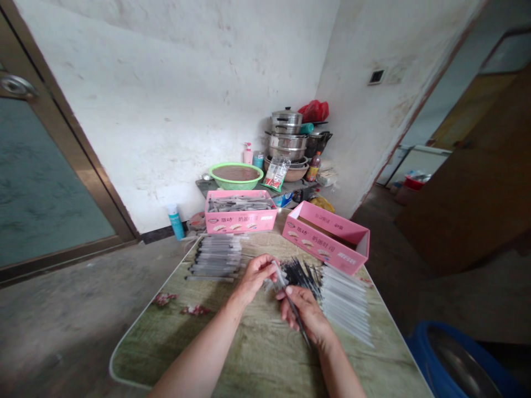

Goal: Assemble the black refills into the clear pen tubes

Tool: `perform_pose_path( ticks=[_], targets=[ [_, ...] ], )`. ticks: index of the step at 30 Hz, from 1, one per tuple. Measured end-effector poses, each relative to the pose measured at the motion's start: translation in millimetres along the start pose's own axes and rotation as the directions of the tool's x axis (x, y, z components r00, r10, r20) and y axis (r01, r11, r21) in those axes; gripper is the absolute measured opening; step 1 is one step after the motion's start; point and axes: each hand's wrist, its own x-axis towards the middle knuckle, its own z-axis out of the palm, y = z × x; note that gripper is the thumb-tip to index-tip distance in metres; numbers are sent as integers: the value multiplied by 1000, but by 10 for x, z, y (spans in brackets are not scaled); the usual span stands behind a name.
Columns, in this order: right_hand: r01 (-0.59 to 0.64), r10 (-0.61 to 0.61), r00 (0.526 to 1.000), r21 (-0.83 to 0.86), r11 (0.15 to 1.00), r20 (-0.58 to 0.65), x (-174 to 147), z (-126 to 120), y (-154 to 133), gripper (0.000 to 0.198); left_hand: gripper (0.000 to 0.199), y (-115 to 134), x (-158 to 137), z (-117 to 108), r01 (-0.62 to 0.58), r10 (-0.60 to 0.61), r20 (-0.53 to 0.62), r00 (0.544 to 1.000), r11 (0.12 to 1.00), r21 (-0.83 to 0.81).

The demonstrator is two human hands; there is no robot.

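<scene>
My left hand [260, 273] pinches the upper end of a narrow clear plastic sleeve [279, 275]. Fingers of my right hand [305, 309] are closed round a slim dark pen-like stick [299, 320], whose upper end meets the sleeve; how far it sits inside I cannot tell. Just beyond my right hand lies a loose pile of black pen-like sticks [305, 276]. To its right is a fanned stack of clear sleeves [346, 304]. Left of my left hand, several sleeved dark sticks [215, 257] lie side by side.
A pink box [241, 222] full of sleeved sticks stands at the table's back left. Another pink box [327, 237] stands tilted at the back right. Behind are a green basin [236, 183] and stacked pots [286, 145]. A blue tub [448, 359] is at the right of the table [166, 348].
</scene>
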Motion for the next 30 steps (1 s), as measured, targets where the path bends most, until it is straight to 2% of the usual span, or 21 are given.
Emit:
perform_pose_path(
  ticks=[3, 9, 11, 13, 15, 17, 20, 22, 25, 28, 29, 30],
  targets=[
    [-30, 30, 1000, -10, 999, -5, -23, -37, -19, 55, 31, -19, 33, -88, -8, 6, -83, 997, 1000, -24],
    [-58, 62, 995, -57, 997, 73, -102, -164, -47, 43, 36, -26, 95, -222, -27, 0, -229, 973, 993, -114],
    [-85, 91, 992, -66, 994, 86, -146, -216, -70, 44, 38, -1, 115, -278, -75, 27, -306, 952, 987, -146],
    [-87, 94, 992, -78, 993, 85, -183, -267, -106, 45, 38, 37, 132, -348, -167, 79, -415, 906, 970, -178],
    [-32, 33, 999, -86, 996, 19, -188, -313, -146, 47, 38, 78, 141, -416, -253, 122, -512, 850, 947, -196],
    [64, -78, 988, -109, 992, -131, -138, -354, -178, 49, 39, 107, 141, -456, -279, 128, -547, 827, 939, -202],
    [135, -229, 902, -264, 955, -367, 35, -412, -205, 47, 39, 108, 129, -442, -220, 94, -500, 861, 955, -198],
    [125, -331, 836, -435, 892, -438, 169, -444, -220, 38, 41, 86, 120, -397, -167, 70, -447, 892, 969, -183],
    [143, -504, 763, -654, 743, -405, 285, -444, -264, 35, 42, 54, 105, -327, -96, 33, -365, 930, 983, -158],
    [201, -669, 663, -780, 593, -338, 246, -355, -309, 42, 42, 49, 85, -274, -46, 8, -291, 957, 991, -126],
    [222, -685, 653, -783, 581, -323, 209, -308, -311, 43, 42, 52, 76, -256, -37, 5, -265, 964, 993, -114],
    [243, -664, 678, -756, 607, -316, 170, -257, -303, 43, 42, 56, 67, -237, -28, 4, -237, 971, 995, -101]
  ],
)
